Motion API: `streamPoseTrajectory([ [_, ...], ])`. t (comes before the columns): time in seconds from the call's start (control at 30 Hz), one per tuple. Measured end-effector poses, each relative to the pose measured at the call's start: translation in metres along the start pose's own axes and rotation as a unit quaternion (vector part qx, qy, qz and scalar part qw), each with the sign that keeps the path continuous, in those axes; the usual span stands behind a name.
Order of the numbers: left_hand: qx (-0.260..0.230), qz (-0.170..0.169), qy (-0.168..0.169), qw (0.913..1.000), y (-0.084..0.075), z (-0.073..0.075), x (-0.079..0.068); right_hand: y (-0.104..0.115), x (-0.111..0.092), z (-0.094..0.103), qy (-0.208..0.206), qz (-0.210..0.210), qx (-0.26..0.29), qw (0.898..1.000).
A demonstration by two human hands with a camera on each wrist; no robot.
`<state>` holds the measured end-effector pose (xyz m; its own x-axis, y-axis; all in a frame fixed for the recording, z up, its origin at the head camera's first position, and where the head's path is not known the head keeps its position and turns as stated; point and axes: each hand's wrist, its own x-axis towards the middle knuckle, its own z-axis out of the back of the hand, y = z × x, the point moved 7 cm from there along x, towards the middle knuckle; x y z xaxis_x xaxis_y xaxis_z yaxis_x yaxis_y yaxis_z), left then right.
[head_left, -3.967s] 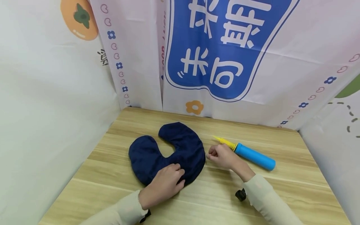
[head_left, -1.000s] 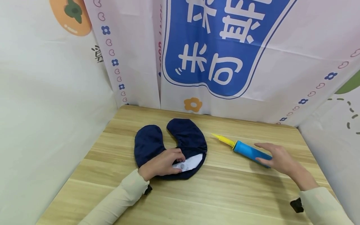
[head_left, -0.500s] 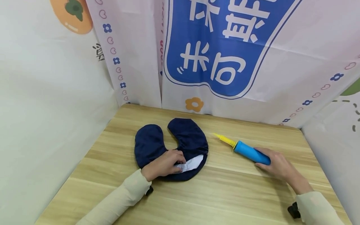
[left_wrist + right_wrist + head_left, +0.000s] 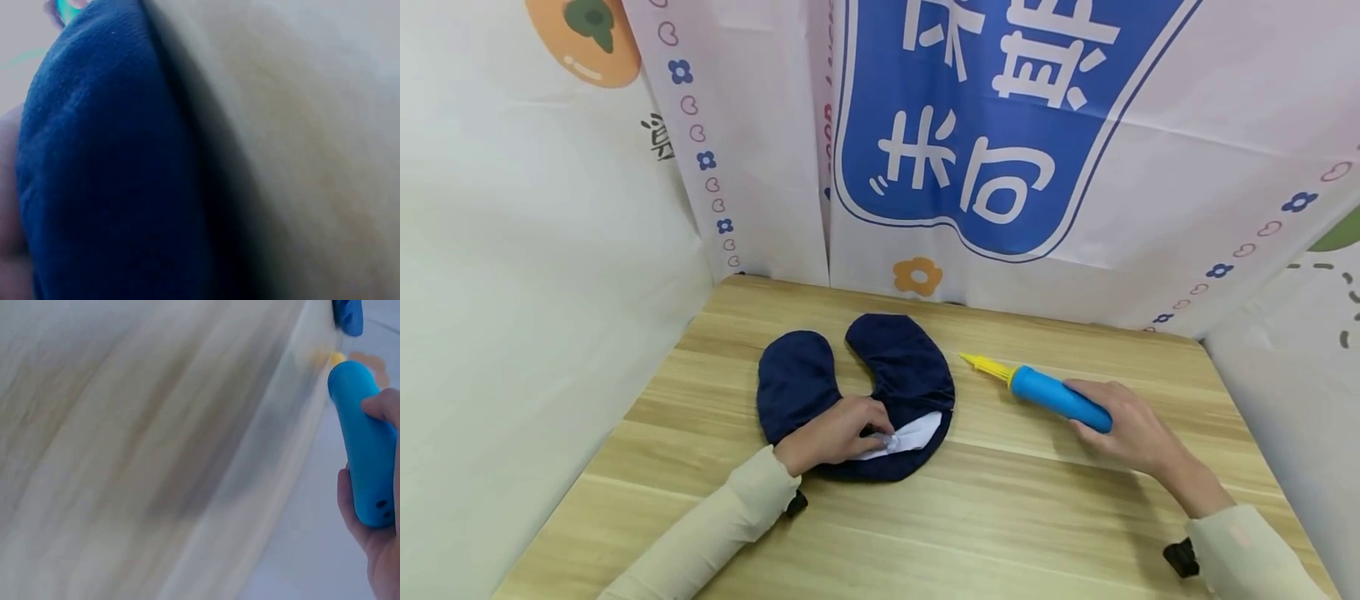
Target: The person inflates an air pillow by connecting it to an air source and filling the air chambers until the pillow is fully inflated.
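A navy U-shaped inflatable neck pillow (image 4: 797, 375) lies flat on the wooden table (image 4: 970, 533). Its cover gapes along the near right curve and bares a white inner bladder (image 4: 922, 430). There my left hand (image 4: 835, 435) pinches a small clear air valve (image 4: 892, 442) between thumb and fingers. My right hand (image 4: 1131, 427) grips the rear of a blue hand pump (image 4: 1051, 393), whose yellow tapered nozzle (image 4: 987, 365) points left toward the pillow. In the right wrist view the thumb lies along the blue barrel (image 4: 362, 444). Navy cover cloth (image 4: 112, 150) fills much of the left wrist view.
A printed white cloth (image 4: 767, 167) with a blue lettered panel hangs behind the table's back edge. Plain white cloth walls (image 4: 550, 292) stand at the left and right. Bare wood grain lies between the pillow and the pump.
My right hand has left the pillow's edge, taken hold of the pump and shifted it slightly left. The cover has come apart, showing white inside, and my left hand has moved onto the valve.
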<state>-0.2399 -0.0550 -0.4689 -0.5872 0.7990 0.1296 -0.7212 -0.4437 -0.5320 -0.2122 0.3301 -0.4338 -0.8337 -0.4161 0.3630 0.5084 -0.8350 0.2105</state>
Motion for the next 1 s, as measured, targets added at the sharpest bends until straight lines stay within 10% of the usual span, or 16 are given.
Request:
streamPoseTrajectory([
  [1.0, -0.019, 0.039, -0.070, 0.9966, 0.010, 0.026, 0.035, 0.137, 0.044, 0.095, -0.002, 0.115, -0.036, 0.993],
])
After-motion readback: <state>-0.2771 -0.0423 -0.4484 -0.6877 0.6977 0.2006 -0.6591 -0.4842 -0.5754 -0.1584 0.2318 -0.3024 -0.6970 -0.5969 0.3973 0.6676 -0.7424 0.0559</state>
